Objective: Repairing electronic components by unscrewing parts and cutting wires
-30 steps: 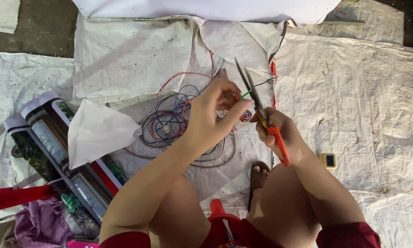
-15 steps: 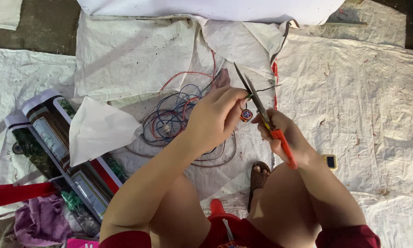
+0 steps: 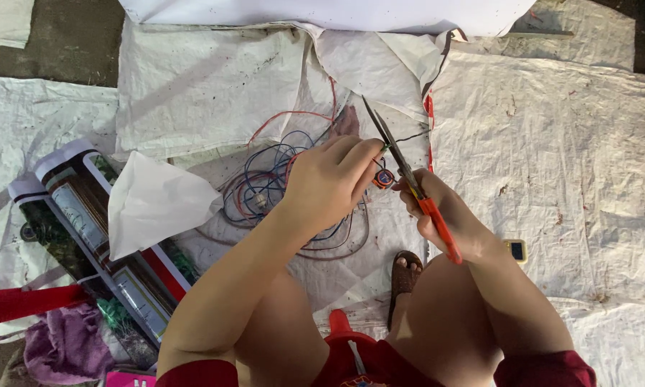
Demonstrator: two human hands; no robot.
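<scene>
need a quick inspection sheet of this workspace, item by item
surface: white woven sheets spread on the ground, creased and speckled with dirt
job's things: scissors with orange handles, blades pointing away from the person; thin wire at the blades
clutter: folded white paper; rolled printed posters; purple cloth; small yellow-edged object
hands: left hand pinches the wire by the blades; right hand grips the scissors
cables: loose coil of red, blue and dark wires on the sheet under the left hand
surroundings: bare ground at the upper left; red chair; sandal
</scene>
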